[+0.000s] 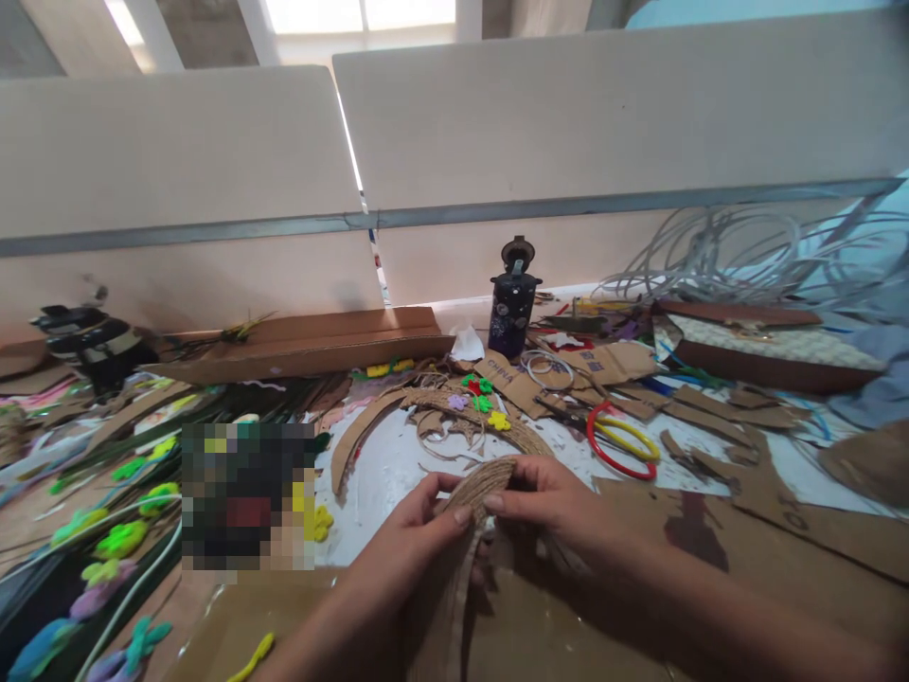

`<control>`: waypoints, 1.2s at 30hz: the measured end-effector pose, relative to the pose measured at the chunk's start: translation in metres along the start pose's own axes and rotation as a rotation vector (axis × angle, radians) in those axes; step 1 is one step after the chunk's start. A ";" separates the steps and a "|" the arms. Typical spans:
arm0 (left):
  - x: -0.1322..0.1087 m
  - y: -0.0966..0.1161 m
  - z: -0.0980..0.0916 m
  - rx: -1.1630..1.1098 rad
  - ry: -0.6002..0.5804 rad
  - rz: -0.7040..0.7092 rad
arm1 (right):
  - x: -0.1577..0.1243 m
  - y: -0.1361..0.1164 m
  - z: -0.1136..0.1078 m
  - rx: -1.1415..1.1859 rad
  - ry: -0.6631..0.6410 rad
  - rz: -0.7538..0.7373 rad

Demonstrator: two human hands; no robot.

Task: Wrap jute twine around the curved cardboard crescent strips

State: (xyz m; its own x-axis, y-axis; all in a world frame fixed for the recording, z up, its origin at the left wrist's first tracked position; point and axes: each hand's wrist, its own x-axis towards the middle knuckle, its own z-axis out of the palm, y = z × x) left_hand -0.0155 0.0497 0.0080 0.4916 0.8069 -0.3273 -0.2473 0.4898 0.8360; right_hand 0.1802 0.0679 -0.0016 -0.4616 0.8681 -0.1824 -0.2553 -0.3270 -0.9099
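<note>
Both my hands grip a curved cardboard strip wrapped in brown twine (489,478). My left hand (418,530) pinches it from the left, thumb on top and fingers behind. My right hand (543,494) holds the strip's other side, its thumb close to the left one. The strip bends down toward me, and its lower part is partly hidden by my left hand. Just beyond my hands lies another twine-wrapped arch (525,438), with a green flower (483,404), a lilac flower (458,403) and a yellow flower (499,421) on it.
Scissors with red and yellow handles (629,438) lie to the right. A dark bottle (511,308) stands upright with its lid raised. Cardboard scraps (710,421) and a brown-and-white bag (767,350) lie at right. Several fuzzy flowers (120,538) are at left. A white partition (568,123) stands behind.
</note>
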 end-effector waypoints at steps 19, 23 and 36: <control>0.001 0.004 0.010 -0.079 0.050 0.039 | -0.010 -0.014 -0.003 -0.231 -0.012 -0.155; -0.001 0.000 0.015 -0.044 0.019 0.016 | -0.009 -0.005 -0.001 -0.179 -0.041 -0.061; -0.001 0.002 0.010 0.043 0.075 -0.026 | -0.004 -0.011 -0.011 -0.122 0.125 -0.083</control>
State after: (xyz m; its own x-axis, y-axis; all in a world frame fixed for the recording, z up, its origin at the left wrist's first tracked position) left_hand -0.0077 0.0468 0.0146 0.4327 0.8177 -0.3797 -0.1985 0.4972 0.8446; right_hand 0.1942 0.0719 0.0054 -0.3323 0.9322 -0.1432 -0.1798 -0.2117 -0.9607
